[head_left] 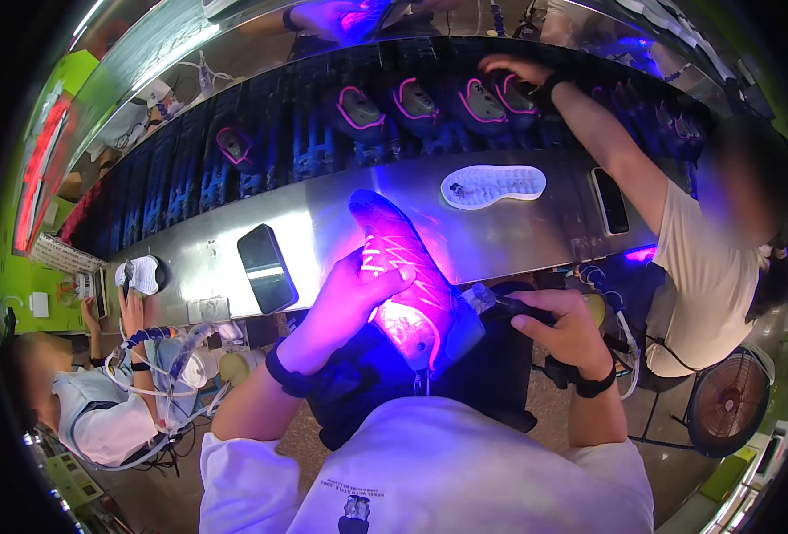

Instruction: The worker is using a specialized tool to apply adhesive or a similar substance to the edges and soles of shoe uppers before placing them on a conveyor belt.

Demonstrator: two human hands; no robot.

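A lace-up shoe upper (422, 283), lit bright pink and violet, is tilted in front of my chest with its toe pointing away. My left hand (355, 289) wraps around its laced side, thumb across the laces. In my right hand (565, 326) is a dark-handled brush (511, 306). The brush's pale bristle end meets the shoe's lower right side, near the heel. A white shoe sole (494, 186) lies on the metal bench (358, 182) beyond my hands.
Behind the bench runs a dark roller conveyor (167, 178) carrying several pink-edged shoes (359, 107). Two phones (268, 267) (609, 201) lie on the bench. A co-worker at right (714, 267) reaches over the conveyor; another sits at left (113, 392). A fan (729, 400) stands at right.
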